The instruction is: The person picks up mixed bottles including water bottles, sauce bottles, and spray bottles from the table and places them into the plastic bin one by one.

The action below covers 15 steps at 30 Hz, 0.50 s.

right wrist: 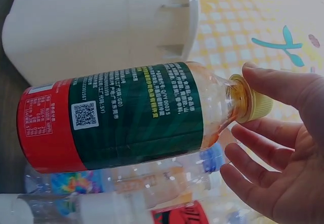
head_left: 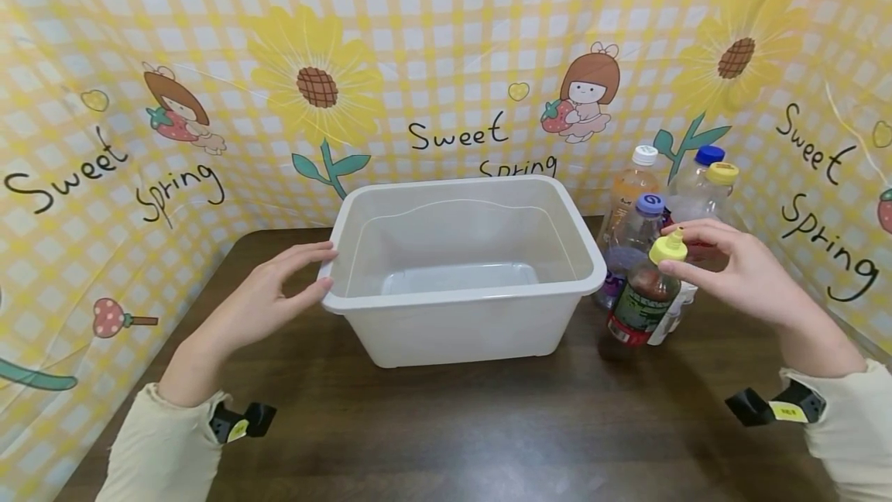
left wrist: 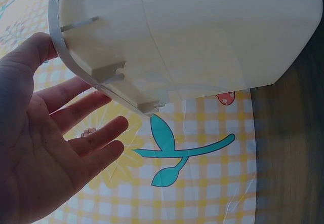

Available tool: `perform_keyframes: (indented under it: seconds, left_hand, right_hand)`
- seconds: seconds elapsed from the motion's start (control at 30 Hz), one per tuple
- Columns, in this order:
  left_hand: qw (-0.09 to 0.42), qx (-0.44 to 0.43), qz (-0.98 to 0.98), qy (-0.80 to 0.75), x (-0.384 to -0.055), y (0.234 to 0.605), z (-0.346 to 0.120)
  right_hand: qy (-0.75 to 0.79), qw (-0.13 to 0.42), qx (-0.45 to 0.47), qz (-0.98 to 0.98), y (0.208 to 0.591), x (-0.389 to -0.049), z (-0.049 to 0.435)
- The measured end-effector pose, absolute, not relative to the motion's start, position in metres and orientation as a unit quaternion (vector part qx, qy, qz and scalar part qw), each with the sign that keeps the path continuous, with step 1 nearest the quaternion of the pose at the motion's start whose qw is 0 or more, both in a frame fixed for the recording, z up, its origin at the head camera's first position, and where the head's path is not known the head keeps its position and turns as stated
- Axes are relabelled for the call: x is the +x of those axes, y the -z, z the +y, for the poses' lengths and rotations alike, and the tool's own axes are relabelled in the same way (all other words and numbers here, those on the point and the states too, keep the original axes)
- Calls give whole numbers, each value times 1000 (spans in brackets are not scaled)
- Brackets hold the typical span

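My right hand [head_left: 742,273] pinches the yellow nozzle cap of a sauce bottle [head_left: 641,304] between thumb and forefinger, the other fingers spread loose. A green and red label wraps this clear bottle [right wrist: 136,115], which leans a little to the right at its top in the head view; whether its base touches the table cannot be told. At the left end of a white plastic tub [head_left: 460,335], my left hand [head_left: 268,297] touches the rim with thumb and fingertips. In the left wrist view the fingers of the left hand [left wrist: 55,133] are extended and spread beside the rim.
Several other plastic bottles cluster right of the tub, among them a purple-capped bottle [head_left: 630,242], an orange drink bottle [head_left: 634,177] and a yellow-capped bottle [head_left: 721,184]. A brown table [head_left: 446,440] lies under everything. Yellow checked cloth [head_left: 432,45] surrounds the back and sides.
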<state>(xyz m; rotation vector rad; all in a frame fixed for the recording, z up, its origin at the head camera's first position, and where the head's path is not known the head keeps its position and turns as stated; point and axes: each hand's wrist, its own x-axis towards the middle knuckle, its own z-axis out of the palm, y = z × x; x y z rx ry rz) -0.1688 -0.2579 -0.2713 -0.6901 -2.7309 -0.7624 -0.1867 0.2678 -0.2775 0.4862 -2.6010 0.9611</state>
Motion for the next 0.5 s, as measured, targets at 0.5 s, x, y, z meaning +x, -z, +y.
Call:
perform_keyframes:
  seconds: [0.5]
  left_hand:
    - [112, -236, -929, 263, -169, 271, -258]
  right_hand:
    - [-354, 162, 163, -906, 246, -184, 263]
